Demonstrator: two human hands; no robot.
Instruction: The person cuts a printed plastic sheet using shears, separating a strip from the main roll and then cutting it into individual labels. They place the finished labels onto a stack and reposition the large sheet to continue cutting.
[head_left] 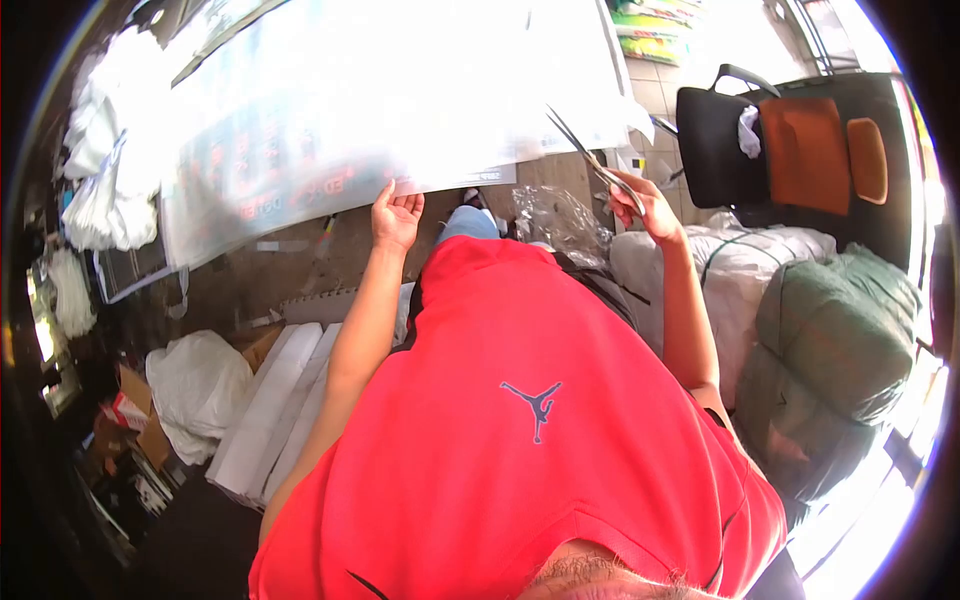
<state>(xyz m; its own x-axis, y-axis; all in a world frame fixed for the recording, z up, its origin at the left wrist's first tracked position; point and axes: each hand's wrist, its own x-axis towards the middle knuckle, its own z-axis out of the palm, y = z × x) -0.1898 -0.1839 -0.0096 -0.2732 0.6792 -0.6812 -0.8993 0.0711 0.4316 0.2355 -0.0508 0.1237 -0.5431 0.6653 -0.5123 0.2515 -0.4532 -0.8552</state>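
Observation:
A large white printed sheet (330,120), washed out by glare, spreads across the top of the view with faint red and blue lettering near its lower edge. My left hand (397,217) is palm up at that edge, fingers apart and slightly curled, the fingertips close to the sheet; whether they touch it cannot be made out. My right hand (648,207) is closed around the handles of a pair of scissors (597,168). The slim blades are slightly apart and point up and left over the sheet's right part.
An orange and black chair (810,150) stands at the upper right. Below it are a wrapped white bundle (735,255) and a dark green bundle (840,330). Clear plastic (560,220) lies near my right hand. White boxes (270,410) and a white bag (200,390) are at the lower left.

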